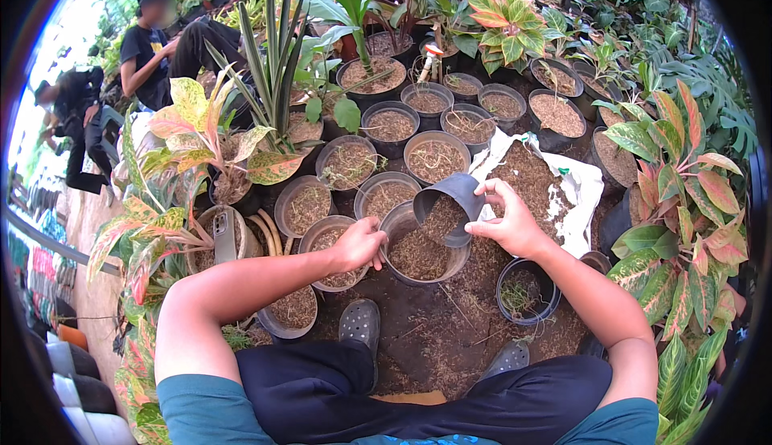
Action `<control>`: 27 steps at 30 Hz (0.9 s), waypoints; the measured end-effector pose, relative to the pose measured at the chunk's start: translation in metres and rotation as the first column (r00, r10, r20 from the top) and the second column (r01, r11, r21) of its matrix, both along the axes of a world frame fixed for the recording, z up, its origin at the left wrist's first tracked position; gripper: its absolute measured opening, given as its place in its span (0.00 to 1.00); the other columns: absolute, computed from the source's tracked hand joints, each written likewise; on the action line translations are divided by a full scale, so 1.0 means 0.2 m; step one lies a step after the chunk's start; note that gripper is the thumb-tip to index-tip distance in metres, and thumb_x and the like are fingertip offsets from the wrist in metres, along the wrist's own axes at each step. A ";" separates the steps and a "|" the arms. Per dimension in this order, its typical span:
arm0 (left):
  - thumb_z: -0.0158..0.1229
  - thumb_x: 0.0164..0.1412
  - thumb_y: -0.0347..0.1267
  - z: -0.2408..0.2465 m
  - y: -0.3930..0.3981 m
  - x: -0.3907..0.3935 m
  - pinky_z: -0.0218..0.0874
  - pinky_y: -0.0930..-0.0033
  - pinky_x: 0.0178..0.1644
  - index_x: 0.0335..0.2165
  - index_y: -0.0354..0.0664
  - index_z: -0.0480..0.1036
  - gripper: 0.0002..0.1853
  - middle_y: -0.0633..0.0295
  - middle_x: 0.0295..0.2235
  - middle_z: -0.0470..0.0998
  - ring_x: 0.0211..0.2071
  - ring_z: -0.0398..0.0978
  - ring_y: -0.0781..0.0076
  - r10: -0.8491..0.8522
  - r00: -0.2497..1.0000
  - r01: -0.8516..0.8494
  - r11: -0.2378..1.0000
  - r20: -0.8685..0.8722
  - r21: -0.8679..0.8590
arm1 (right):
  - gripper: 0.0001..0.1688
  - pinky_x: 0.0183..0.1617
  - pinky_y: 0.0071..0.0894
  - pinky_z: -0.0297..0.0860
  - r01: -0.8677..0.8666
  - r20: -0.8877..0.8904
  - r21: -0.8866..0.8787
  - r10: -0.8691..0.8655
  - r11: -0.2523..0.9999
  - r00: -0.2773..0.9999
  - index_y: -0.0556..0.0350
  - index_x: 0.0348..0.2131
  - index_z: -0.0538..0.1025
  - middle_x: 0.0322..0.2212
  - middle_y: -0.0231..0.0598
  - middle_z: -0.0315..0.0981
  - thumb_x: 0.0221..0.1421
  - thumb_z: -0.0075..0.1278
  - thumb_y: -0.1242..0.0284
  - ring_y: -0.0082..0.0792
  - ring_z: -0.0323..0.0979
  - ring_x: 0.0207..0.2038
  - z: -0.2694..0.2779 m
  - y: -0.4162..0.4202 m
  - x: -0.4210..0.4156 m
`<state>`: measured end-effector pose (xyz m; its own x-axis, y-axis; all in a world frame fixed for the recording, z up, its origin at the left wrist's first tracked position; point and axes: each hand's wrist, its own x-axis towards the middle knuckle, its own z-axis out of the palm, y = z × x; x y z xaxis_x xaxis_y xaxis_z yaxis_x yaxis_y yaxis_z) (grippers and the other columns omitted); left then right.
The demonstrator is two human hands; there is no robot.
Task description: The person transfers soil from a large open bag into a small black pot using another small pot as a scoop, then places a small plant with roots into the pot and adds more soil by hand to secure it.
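My right hand [505, 220] grips a small black plastic pot [464, 201] by its base and side. The pot is tipped over a larger plant pot [391, 259], its mouth facing down and left, with brown potting mix [443, 219] inside it. Loose mix [419, 255] lies in the larger pot below. My left hand [360, 243] holds the larger pot's left rim, fingers curled over the edge. To the right of the pots, an opened white sack [582, 189] holds more brown mix [525, 179].
Several mix-filled pots [437, 155] with pale rooted cuttings stand close beyond my hands. A dark pot [528, 291] with green sprigs sits by my right forearm. Leafy aglaonemas [681, 204] flank me. A phone [224, 237] rests on a pot at left. Two people [154, 53] are in the left background.
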<state>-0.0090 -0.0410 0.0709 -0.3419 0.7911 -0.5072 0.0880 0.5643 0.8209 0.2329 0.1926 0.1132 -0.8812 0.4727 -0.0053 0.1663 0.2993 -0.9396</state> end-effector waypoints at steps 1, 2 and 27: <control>0.47 0.68 0.29 0.00 0.00 0.00 0.70 0.68 0.23 0.40 0.32 0.68 0.09 0.54 0.24 0.80 0.21 0.82 0.66 -0.002 1.000 0.002 1.000 0.001 -0.001 | 0.37 0.52 0.40 0.82 0.004 0.001 0.033 -0.004 0.999 1.000 0.51 0.52 0.69 0.56 0.41 0.60 0.47 0.75 0.70 0.45 0.66 0.62 0.00 0.00 0.00; 0.47 0.68 0.29 0.00 0.00 0.00 0.70 0.68 0.23 0.40 0.32 0.67 0.09 0.54 0.24 0.80 0.21 0.82 0.66 -0.003 1.000 0.003 1.000 0.001 -0.003 | 0.38 0.52 0.40 0.82 0.008 0.002 0.066 -0.009 0.998 1.000 0.51 0.52 0.69 0.56 0.41 0.60 0.47 0.75 0.70 0.44 0.66 0.62 0.01 -0.01 0.01; 0.50 0.67 0.30 -0.03 0.00 0.02 0.69 0.70 0.23 0.46 0.32 0.67 0.13 0.57 0.26 0.79 0.21 0.82 0.68 -0.020 1.000 0.021 0.999 0.022 -0.040 | 0.37 0.53 0.40 0.82 0.011 0.000 0.107 -0.011 0.994 1.000 0.52 0.51 0.69 0.54 0.40 0.60 0.46 0.74 0.72 0.41 0.66 0.62 0.01 -0.02 0.00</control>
